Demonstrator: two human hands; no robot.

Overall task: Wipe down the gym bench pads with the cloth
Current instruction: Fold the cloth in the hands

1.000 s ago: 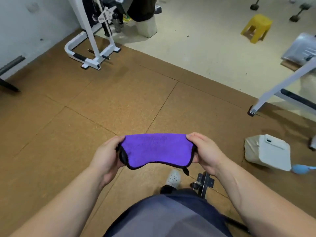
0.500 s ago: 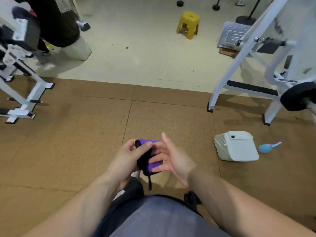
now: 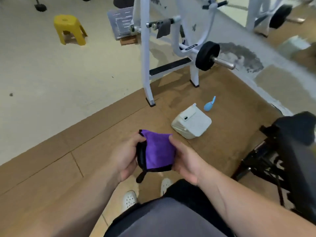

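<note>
A purple cloth (image 3: 158,149) with a black border is folded into a small square, held in front of my body above the brown floor mats. My left hand (image 3: 127,157) grips its left black edge, thumb on top. My right hand (image 3: 183,159) supports the right side and underside, fingers curled on the fabric. A black loop hangs from the cloth's lower left corner. The black bench pad (image 3: 297,129) on a dark frame stands at the right edge, about an arm's length from the cloth.
A white bag (image 3: 192,123) and a small blue bulb (image 3: 209,105) lie on the mat ahead. A white weight machine (image 3: 147,53) with a black plate (image 3: 206,55) stands behind them. A yellow stool (image 3: 69,29) is at the far left on pale floor.
The cloth went from stretched wide between both hands to folded into a compact square. The view has swung right, bringing the white machine and the black bench pad into sight.
</note>
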